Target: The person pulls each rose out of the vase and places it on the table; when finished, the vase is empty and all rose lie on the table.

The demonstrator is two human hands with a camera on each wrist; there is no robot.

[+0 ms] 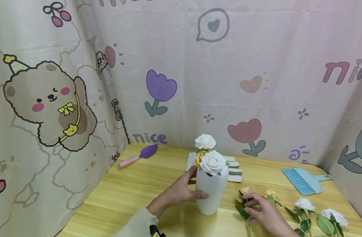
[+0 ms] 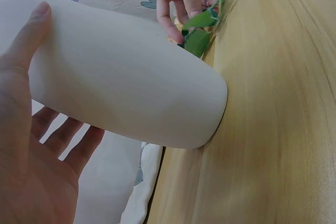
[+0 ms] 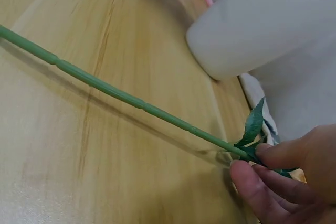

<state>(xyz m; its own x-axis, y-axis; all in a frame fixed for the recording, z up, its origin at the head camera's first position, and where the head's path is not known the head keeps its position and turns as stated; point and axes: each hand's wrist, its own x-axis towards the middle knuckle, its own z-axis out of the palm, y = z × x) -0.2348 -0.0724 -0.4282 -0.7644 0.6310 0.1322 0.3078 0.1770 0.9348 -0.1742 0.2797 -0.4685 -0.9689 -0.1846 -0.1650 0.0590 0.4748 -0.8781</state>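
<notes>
A white vase (image 1: 211,192) stands on the wooden table, with two white roses (image 1: 213,162) and a yellow-orange rose (image 1: 199,158) in its mouth. My left hand (image 1: 182,189) grips the vase from its left side, thumb across the front and fingers behind. To the right of the vase, my right hand (image 1: 265,210) pinches the stem of a yellow rose (image 1: 245,190) just by its leaves. In the right wrist view that green stem (image 3: 121,95) runs low above the tabletop. Fingers partly hide the flower head.
Another yellow rose (image 1: 270,195) and two white roses (image 1: 305,204) lie at the right. Behind the vase are striped gloves (image 1: 234,171). A light-blue brush (image 1: 305,181) lies at the back right, a purple trowel (image 1: 148,151) at the back left. Printed curtains (image 1: 181,125) border the table.
</notes>
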